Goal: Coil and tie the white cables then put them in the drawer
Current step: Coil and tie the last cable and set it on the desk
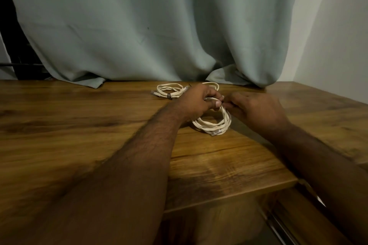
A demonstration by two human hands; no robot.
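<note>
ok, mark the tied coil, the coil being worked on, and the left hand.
tied coil (pixel 169 90): head view, point on the white loops just above its dark tie.
held coil (pixel 215 124): head view, on the lower arc resting on the table.
left hand (pixel 199 101): head view, on the back of the hand gripping the coil.

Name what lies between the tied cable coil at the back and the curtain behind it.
Nothing: the head view shows only bare wooden tabletop between the tied coil and the curtain.
</note>
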